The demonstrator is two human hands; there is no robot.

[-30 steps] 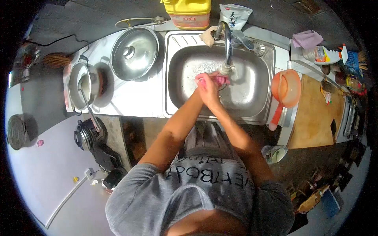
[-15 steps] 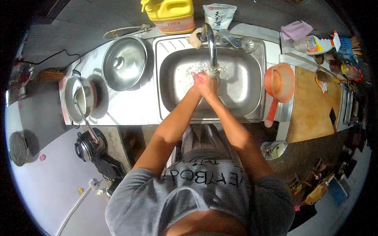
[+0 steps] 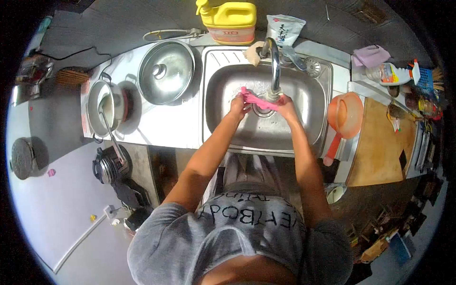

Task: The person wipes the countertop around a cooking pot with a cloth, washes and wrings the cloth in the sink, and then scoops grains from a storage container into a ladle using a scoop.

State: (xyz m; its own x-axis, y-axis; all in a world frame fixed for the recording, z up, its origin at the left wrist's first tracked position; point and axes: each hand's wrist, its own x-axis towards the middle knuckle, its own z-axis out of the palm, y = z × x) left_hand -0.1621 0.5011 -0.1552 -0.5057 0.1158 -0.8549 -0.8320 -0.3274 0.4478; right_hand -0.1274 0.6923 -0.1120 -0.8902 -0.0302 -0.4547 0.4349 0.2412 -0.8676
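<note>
A pink cloth (image 3: 260, 101) is stretched between my two hands over the steel sink (image 3: 219, 124). My left hand (image 3: 239, 107) is closed on its left end, where a bit of pink sticks up past the fingers. The other end is gripped in my right hand (image 3: 286, 107), close under the spout. Above the cloth arches the chrome faucet (image 3: 276, 64), its tip wrapped in something pale. The drain shows partly behind the cloth. No running stream can be made out from the spout.
Left of the sink are a lidded pan (image 3: 166, 78) and a pot with a ladle (image 3: 97, 124). An orange dipper (image 3: 346, 115) and a wooden board (image 3: 380, 147) lie right. Behind stand a yellow jug (image 3: 232, 23), a white packet (image 3: 284, 29) and a spray bottle (image 3: 394, 74).
My hands were pressed together under the faucet with splashing water around them. Now they are apart, with the pink cloth spread between them, and the splashing is gone. The view has shifted slightly.
</note>
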